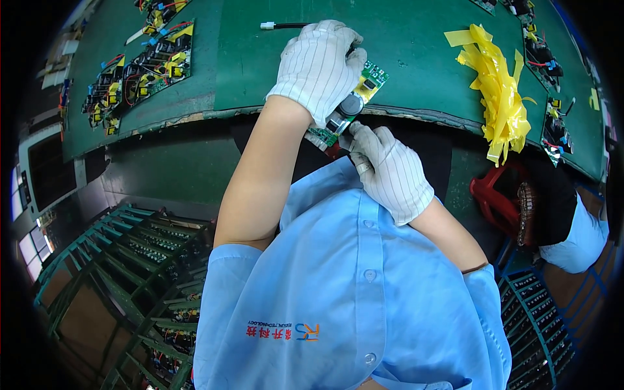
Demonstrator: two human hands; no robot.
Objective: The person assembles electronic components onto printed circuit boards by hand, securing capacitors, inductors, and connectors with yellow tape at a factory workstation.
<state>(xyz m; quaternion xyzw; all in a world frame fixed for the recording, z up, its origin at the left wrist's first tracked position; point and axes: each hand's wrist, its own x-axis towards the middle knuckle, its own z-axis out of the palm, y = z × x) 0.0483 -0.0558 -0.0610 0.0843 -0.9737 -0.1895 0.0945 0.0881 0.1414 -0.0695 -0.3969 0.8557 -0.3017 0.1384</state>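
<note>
My left hand (pixel 318 68), in a white striped glove, is closed over a green circuit board (pixel 374 84) and covers much of its left side. The board is tilted across the table's front edge, with a round dark component (pixel 351 104) and yellow tape showing on it. At its lower end is my right hand (pixel 393 170), gloved the same way, with thumb and fingers pinched together by the board's edge. A small greyish piece shows at those fingertips, too small to name. Beyond my left hand lies a black cable (pixel 286 26) with a white connector.
The green table (pixel 416 91) carries a heap of yellow tape strips (pixel 497 91) at right. Several populated boards (pixel 156 68) lie at left, and more (pixel 545 58) along the right. Green racks (pixel 149 260) with boards stand lower left. A co-worker's blue sleeve (pixel 575 237) and a red chair (pixel 497 195) are at right.
</note>
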